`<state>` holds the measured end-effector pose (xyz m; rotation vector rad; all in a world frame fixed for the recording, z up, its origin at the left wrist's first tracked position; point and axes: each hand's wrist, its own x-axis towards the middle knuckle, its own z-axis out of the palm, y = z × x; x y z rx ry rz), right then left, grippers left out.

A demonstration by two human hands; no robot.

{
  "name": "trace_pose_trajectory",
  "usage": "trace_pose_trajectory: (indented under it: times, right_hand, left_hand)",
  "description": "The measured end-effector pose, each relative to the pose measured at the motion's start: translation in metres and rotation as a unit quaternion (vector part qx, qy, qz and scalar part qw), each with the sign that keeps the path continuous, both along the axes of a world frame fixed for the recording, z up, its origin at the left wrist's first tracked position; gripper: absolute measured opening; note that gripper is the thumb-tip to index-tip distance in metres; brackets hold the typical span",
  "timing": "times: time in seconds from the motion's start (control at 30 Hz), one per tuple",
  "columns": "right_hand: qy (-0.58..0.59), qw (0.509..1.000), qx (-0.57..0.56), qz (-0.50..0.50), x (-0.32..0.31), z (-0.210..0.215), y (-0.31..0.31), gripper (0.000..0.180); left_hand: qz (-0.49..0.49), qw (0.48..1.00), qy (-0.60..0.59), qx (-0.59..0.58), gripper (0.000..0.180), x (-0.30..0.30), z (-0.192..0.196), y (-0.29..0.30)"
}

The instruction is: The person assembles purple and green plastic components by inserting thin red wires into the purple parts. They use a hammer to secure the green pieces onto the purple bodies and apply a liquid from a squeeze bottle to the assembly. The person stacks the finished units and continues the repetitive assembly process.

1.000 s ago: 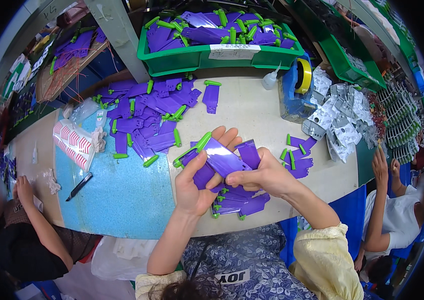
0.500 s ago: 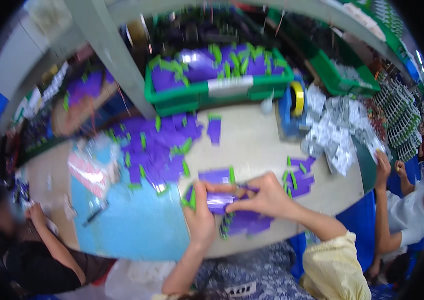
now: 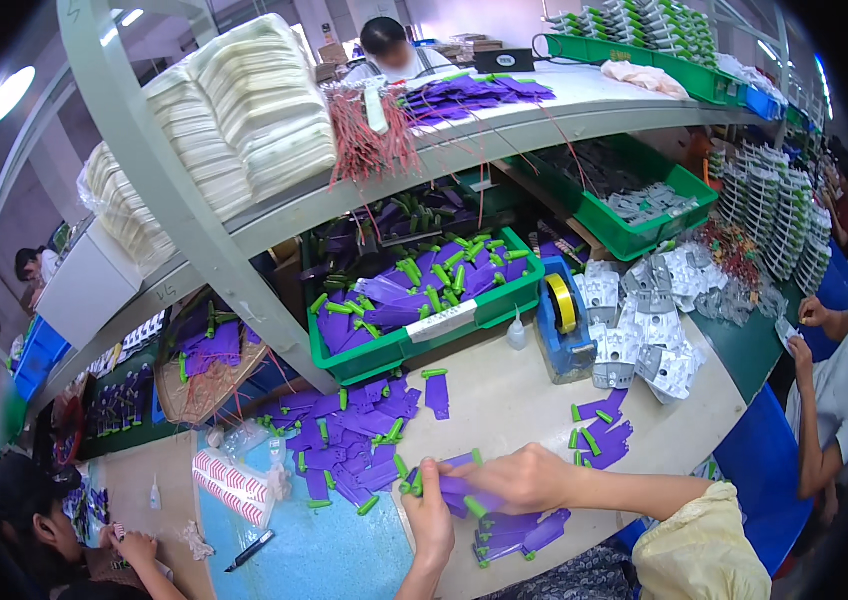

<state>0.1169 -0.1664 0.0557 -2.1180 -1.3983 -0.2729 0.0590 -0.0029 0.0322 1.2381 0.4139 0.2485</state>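
Over the front of the table, my left hand (image 3: pixel 431 518) is closed on a flat purple plastic piece (image 3: pixel 455 492) with a green tubular end. The fingers of my right hand (image 3: pixel 527 480) are bunched together at the other side of this piece; motion blur hides exactly what they pinch. Just below the hands lies a small group of similar purple pieces (image 3: pixel 524 537). A larger loose heap of purple pieces with green ends (image 3: pixel 344 430) spreads to the left. Further right is another small cluster (image 3: pixel 604 445), and a single piece (image 3: pixel 436 394) lies apart beyond my hands.
A green bin (image 3: pixel 374 362) full of purple pieces stands behind, under a metal shelf (image 3: pixel 444 150). Right of it are a white bottle (image 3: pixel 516 335), a blue tape dispenser (image 3: pixel 562 345) and grey moulded parts (image 3: pixel 659 350). A pen (image 3: pixel 250 551) lies left. Co-workers sit on both sides.
The view has tilted upward, bringing the shelf and its stacked goods into sight. My hands still hold a purple piece; my right hand has shifted over it, covering more of it.
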Motion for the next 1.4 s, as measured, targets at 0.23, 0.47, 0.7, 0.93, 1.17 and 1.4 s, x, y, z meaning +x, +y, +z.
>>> trace_pose_trajectory:
  times: [0.23, 0.47, 0.7, 0.93, 1.17, 1.4]
  right_hand:
    - [0.04, 0.963, 0.181, -0.194, 0.026, -0.019, -0.026, 0.027]
    - [0.49, 0.787, 0.319, -0.197, 0.02, -0.031, -0.012, 0.022]
    - [0.439, 0.88, 0.119, -0.135, 0.007, -0.024, 0.028, 0.05]
    - [0.025, 0.987, 0.117, -0.107, 0.021, -0.023, 0.021, 0.04]
    - [0.184, 0.956, 0.131, -0.187, 0.047, -0.041, 0.021, 0.033]
    - [0.31, 0.868, 0.166, -0.35, 0.069, -0.063, -0.033, 0.026]
  left_hand:
    - [-0.248, 0.865, -0.039, 0.435, 0.023, 0.023, -0.007, 0.046]
    - [-0.216, 0.801, -0.102, 0.549, 0.042, 0.05, -0.046, 0.052]
    - [-0.137, 0.99, -0.038, -0.022, 0.047, 0.027, -0.004, 0.018]
    - [-0.126, 0.988, -0.026, 0.086, 0.041, 0.024, 0.002, 0.018]
    - [-0.287, 0.911, 0.02, 0.296, 0.043, 0.097, 0.006, 0.016]
    - [-0.029, 0.712, -0.018, 0.702, 0.039, 0.161, -0.052, 0.036]
